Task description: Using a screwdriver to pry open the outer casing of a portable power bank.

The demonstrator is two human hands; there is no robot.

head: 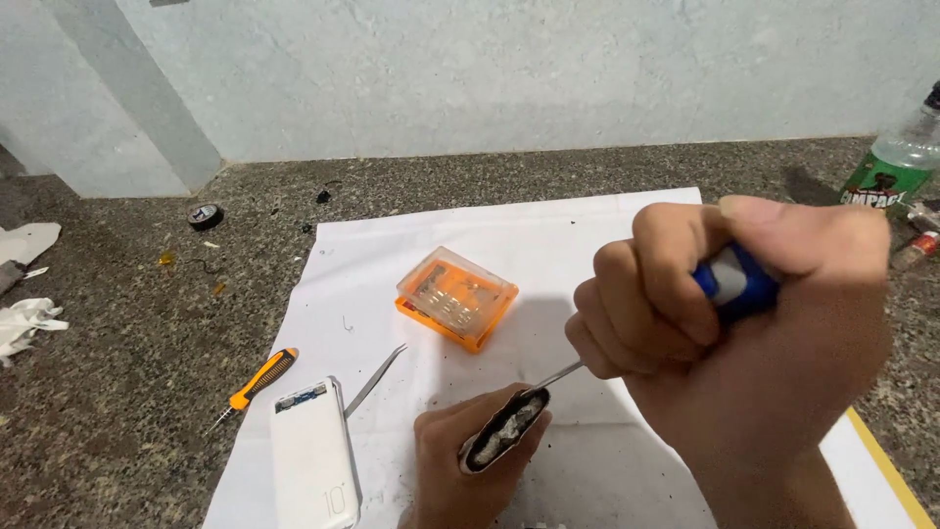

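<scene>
My right hand [725, 323] is closed around a blue-and-white screwdriver handle [732, 281]. Its thin metal shaft [560, 375] runs down-left, and the tip rests at the top of a small dark casing [504, 434] with grey crumbly matter inside. My left hand [460, 460] grips that casing from below, over a white paper sheet [548, 235]. Left of this hand lie a white power bank [313, 456] and metal tweezers [375, 381].
An orange bit box with a clear lid [455, 297] sits on the sheet. An orange-and-black screwdriver [257, 383] lies on the speckled stone counter. A green-labelled bottle [896, 162] stands far right, white crumpled tissue [24, 318] far left, a small round black part [205, 215] near the wall.
</scene>
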